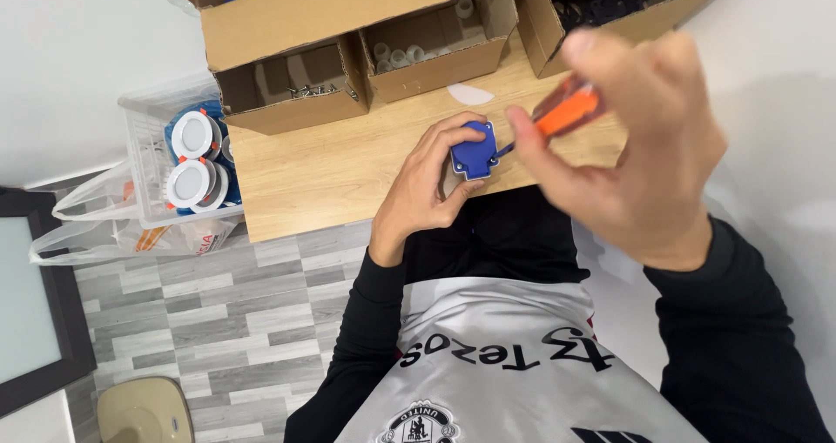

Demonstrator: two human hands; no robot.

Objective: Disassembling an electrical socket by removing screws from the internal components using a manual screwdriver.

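Note:
My left hand grips a small blue plastic part against the near edge of the wooden table. My right hand is raised close to the camera and holds a screwdriver with an orange handle. The screwdriver's shaft slants down to the left, and its tip touches the right side of the blue part. A thin white oval piece lies on the table just beyond the blue part.
Several open cardboard boxes stand along the table's far side; one holds small white cylinders, another black parts. To the left, a clear plastic bin holds round white and blue fittings. A plastic bag rests beneath it on the grey plank floor.

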